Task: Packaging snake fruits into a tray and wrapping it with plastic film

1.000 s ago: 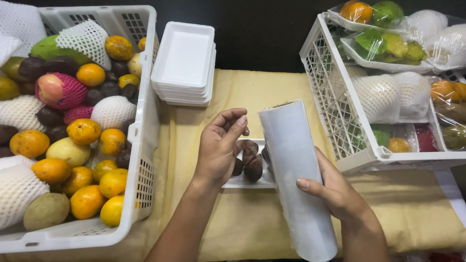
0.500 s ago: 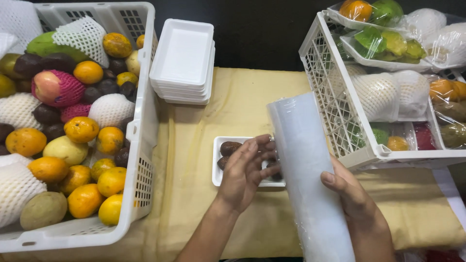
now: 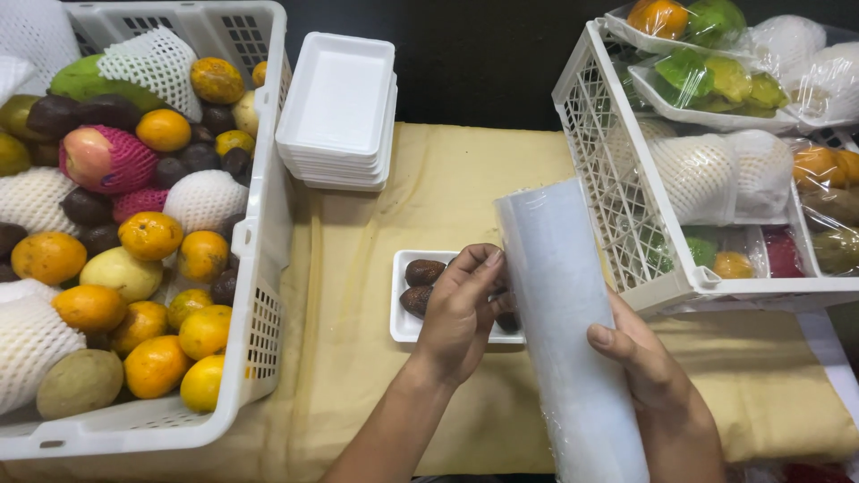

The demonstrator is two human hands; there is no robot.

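Observation:
A small white foam tray (image 3: pixel 403 324) with dark brown fruits (image 3: pixel 423 271) lies on the tan cloth in the middle. My left hand (image 3: pixel 461 310) rests over the tray, its fingertips touching the edge of a roll of clear plastic wrap (image 3: pixel 564 313). My right hand (image 3: pixel 646 371) grips that roll from the right side and holds it tilted, its lower end toward me. Whether the left fingers pinch the film's loose edge is unclear.
A white crate (image 3: pixel 258 268) on the left holds oranges, dark fruits and fruits in foam netting. A stack of empty white foam trays (image 3: pixel 340 107) sits behind the tray. On the right stands a white crate (image 3: pixel 617 224) with wrapped fruit trays.
My left hand has come down from above the tray to the roll's edge. The roll has shifted right and toward me, uncovering the fruits on the tray.

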